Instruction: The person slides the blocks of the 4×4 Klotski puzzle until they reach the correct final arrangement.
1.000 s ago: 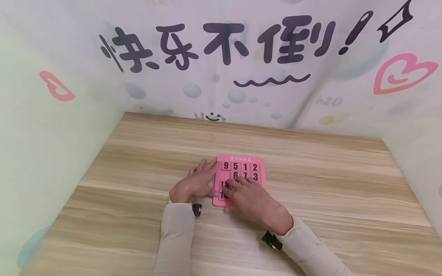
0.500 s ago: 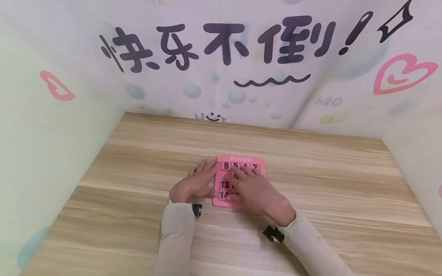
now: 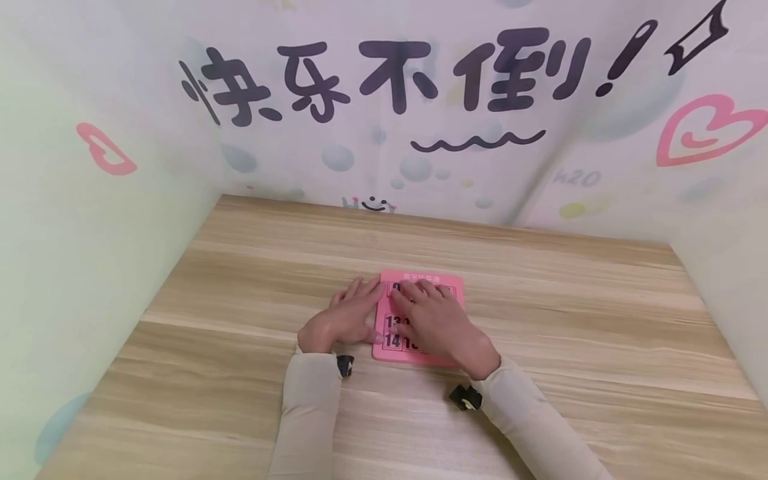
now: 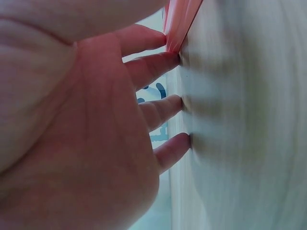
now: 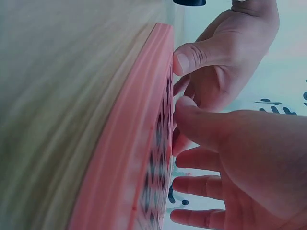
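1. Currently the pink number board (image 3: 405,357) lies flat on the wood-grain table (image 3: 240,287), around mid-width, with both hands at it. Printed characters run along its far margin.
2. Left hand (image 3: 347,321) sits at the board's left edge. Fingers spread wide, wrapped round nothing. Index tip is at the upper part of that edge, thumb at the lower part. Left wrist view: index and middle tips up against the board's side, ring and little tips down on the table.
3. Right hand (image 3: 435,323) is palm down over the board. Fingers slightly apart, thumb separate, nothing gripped. Fingertips are over the top row; can't tell from either view exactly which tiles they touch.
4. Tile 13 (image 3: 393,321) and tile 14 (image 3: 392,341) are readable at the left side, 13 directly above 14. Most others are covered by the right hand.
5. Both arms wear beige sleeves (image 3: 309,407). Small black device (image 3: 345,365) at the left wrist, similar black unit (image 3: 466,398) at the right.
6. Pale backdrop (image 3: 288,150) stands behind the table: big dark characters, a wavy line (image 3: 480,141) under them, bubbles and pink hearts.
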`<state>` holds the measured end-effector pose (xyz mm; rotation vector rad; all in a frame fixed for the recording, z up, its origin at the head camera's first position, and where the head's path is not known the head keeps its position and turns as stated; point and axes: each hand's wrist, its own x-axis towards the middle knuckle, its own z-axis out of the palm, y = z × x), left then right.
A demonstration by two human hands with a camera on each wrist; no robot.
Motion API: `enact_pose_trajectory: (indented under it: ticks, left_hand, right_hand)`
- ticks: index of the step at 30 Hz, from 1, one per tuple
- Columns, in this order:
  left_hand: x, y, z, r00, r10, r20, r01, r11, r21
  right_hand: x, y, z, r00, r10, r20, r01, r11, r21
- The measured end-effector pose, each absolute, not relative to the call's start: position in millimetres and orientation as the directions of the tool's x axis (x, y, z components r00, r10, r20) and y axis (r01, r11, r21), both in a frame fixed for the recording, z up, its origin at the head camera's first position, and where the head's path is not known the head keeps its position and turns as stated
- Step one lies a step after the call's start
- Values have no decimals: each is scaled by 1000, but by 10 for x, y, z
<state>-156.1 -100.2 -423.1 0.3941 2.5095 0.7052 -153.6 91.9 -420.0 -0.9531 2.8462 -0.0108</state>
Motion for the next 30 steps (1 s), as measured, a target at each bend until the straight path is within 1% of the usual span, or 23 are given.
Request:
enact_pose_trajectory:
  ticks: [15, 24, 30]
  left_hand:
    - [-1581, -991, -4196, -828, 402, -391, 141, 824, 549]
    - [-1569, -990, -4208, -829, 395, -395, 136, 829, 542]
    - [-1562, -994, -4217, -830, 393, -396, 129, 826, 549]
  right_hand:
    - [-1548, 899, -4185, -792, -592, -149, -592, 805, -46]
    - [-1517, 894, -4178, -783, -598, -171, -592, 801, -90]
    - [-1495, 889, -4174, -779, -602, -178, -596, 798, -91]
